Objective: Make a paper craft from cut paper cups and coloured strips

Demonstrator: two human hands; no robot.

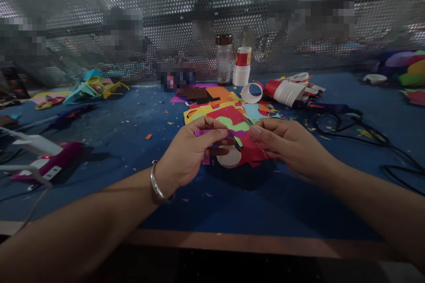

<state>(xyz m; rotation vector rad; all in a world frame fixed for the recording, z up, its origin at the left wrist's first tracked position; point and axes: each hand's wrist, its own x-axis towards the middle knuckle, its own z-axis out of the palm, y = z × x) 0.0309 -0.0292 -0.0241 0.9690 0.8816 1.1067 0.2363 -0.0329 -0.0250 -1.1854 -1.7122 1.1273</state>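
My left hand, with a silver bangle at the wrist, pinches a narrow purple paper strip between thumb and fingers. The strip reaches across toward my right hand. There the thumb and fingers are closed around a slim metal tool with two thin points, which looks like tweezers; its rear part is hidden in the hand. Beneath both hands lies a pile of coloured paper pieces, with red paper and light green paper showing. A pale round piece is just below my left fingers.
Behind the pile stand a clear bottle and stacked paper cups; more cups lie sideways. A black cable curls at right. At left are a magenta power strip, yellow-and-red-handled scissors and folded paper shapes.
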